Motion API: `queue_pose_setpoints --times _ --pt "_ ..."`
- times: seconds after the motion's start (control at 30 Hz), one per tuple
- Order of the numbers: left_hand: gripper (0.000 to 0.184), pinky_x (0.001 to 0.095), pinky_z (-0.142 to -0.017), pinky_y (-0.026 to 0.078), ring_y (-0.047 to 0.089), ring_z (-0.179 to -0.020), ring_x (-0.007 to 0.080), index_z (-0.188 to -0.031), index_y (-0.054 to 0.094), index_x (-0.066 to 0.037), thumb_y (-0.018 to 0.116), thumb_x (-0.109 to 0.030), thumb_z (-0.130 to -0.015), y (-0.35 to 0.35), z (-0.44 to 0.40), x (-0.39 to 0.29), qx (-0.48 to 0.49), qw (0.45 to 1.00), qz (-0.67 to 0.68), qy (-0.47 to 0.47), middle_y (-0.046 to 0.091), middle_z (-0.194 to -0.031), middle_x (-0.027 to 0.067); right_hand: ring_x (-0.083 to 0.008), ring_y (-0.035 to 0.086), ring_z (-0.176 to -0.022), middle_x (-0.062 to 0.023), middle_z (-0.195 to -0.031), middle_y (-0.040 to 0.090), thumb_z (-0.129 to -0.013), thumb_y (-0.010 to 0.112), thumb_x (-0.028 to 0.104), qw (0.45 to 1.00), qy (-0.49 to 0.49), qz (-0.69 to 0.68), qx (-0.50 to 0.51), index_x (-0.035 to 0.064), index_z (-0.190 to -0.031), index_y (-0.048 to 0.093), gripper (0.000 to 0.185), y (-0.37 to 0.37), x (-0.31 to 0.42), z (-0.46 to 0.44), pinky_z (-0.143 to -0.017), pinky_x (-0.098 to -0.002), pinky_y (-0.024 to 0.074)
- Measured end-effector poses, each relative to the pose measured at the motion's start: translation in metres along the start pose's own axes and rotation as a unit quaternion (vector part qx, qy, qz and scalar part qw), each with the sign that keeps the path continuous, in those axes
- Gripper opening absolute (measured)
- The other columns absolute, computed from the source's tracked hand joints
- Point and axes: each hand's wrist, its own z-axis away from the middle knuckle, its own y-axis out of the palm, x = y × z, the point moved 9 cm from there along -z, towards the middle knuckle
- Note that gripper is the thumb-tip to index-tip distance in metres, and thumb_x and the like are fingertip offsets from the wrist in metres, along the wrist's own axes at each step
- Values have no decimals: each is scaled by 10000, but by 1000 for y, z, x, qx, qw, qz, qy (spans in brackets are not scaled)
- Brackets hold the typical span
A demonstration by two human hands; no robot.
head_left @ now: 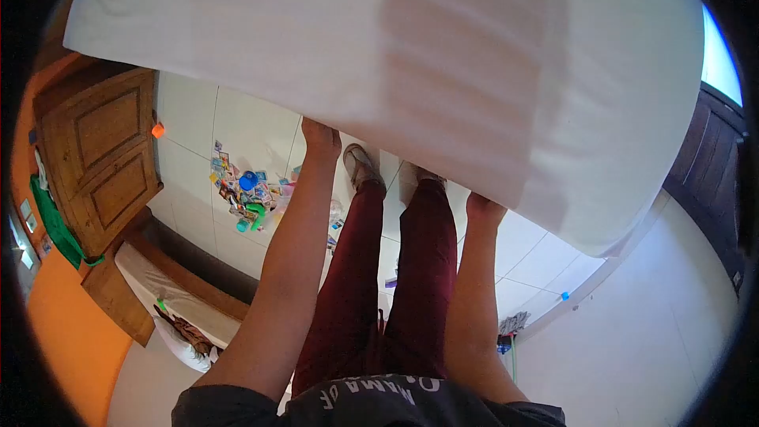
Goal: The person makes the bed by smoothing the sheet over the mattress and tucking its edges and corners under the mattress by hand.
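Note:
A large mattress (292,39) with a white sheet over it fills the upper part of the view, its near edge running slantwise down to the right. My left hand (320,136) grips this edge left of my feet, and the fingers disappear behind the sheet. Farther right along the same edge, my right hand (484,209) grips it too, with the fingertips also hidden. Both arms reach down straight, apart from each other.
Many small cards (229,182) and plastic toys lie scattered on the tiled floor at left. A wooden cabinet (99,138) stands farther left. A mop (514,323) rests by the white wall at right; a dark wooden door (708,158) is beyond.

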Motion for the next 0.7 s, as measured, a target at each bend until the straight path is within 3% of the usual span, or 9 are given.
queue_pose_setpoints --times 0.27,0.37,0.43,0.47,0.5,0.57,0.6,0.67,0.7 --pt "193 328 -717 471 545 -841 183 -1014 509 -76 469 -199 -871 10 52 -14 -90 980 161 -72 553 -941 49 -156 474 -1098 -46 -1156 544 -873 477 350 984 99 -134 -64 136 -1181 481 374 -26 -10 19 -897 -315 359" --pt "142 334 -655 459 542 -766 179 -947 512 -87 524 -92 -806 -26 44 -13 -143 986 71 51 547 -834 31 -166 528 -1013 -44 -1111 570 -842 524 328 983 50 31 -175 127 -1149 503 367 -67 -5 19 -805 -315 397" --pt "164 332 -642 460 541 -712 160 -883 514 -73 584 -32 -740 -8 50 -58 -132 891 -332 280 522 -743 43 -185 560 -951 -62 -1067 593 -832 546 309 965 -43 172 -193 109 -1092 541 329 -58 17 18 -756 -322 422" --pt "171 346 -682 471 566 -727 210 -886 541 -46 603 -63 -727 -2 49 -59 -157 820 -466 292 552 -772 93 -203 592 -889 -79 -1023 617 -822 568 290 920 -135 306 -205 90 -1036 579 294 -48 36 21 -706 -329 446" --pt "171 346 -682 471 566 -727 210 -886 541 -46 603 -63 -727 8 50 -63 -161 819 -466 294 552 -772 93 -203 592 -889 -79 -1023 617 -822 568 290 921 -132 306 -201 90 -1036 579 294 -48 34 18 -706 -329 446" --pt "217 370 -701 468 582 -797 292 -916 561 -33 611 -72 -708 52 62 -77 -119 722 -536 421 580 -846 135 -222 626 -785 -100 -930 647 -813 588 253 582 -335 721 -173 62 -885 633 208 -3 57 20 -651 -350 484" --pt "253 399 -713 465 566 -860 365 -957 572 -38 603 -78 -709 53 56 -75 -131 704 -564 412 592 -916 148 -222 626 -785 -100 -930 647 -813 588 253 585 -336 719 -167 62 -885 633 208 -5 55 16 -651 -350 484" --pt "260 403 -716 464 562 -868 362 -956 572 -40 608 -81 -702 50 52 -70 -124 710 -550 422 589 -920 146 -238 633 -804 -105 -860 660 -821 575 233 486 -356 770 -211 45 -824 646 201 -5 51 16 -693 -358 500" --pt "267 406 -718 462 559 -875 359 -956 572 -42 612 -85 -696 47 50 -69 -111 718 -536 430 586 -923 144 -238 633 -804 -105 -860 660 -821 575 233 492 -358 769 -197 45 -824 646 201 -8 47 10 -693 -358 500"
